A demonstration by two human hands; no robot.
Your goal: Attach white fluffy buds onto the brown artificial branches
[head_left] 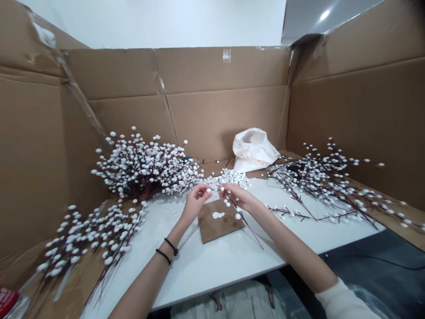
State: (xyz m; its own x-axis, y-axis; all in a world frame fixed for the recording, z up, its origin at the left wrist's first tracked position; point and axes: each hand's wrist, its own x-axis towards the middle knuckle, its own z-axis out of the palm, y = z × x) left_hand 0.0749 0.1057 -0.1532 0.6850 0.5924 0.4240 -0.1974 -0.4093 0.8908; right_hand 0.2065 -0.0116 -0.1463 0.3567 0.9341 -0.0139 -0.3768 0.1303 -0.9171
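My left hand (195,199) is closed in a pinch, with a small white ball (209,190) at its fingertips. Opposite it, my right hand (241,196) grips a thin dark branch (247,224) that carries a few white berries and slants down towards me. Below both hands lies a square brown cardboard piece (217,232) with a white blob (218,215) on it, perhaps glue. Just beyond my fingers is a pile of loose white balls (232,176).
A dense bunch of white-berried branches (142,164) stands at the back left. More branches lie at the front left (96,230) and the right (318,177). A white plastic bag (254,153) sits at the back. Cardboard walls (226,106) surround the white tabletop (186,274).
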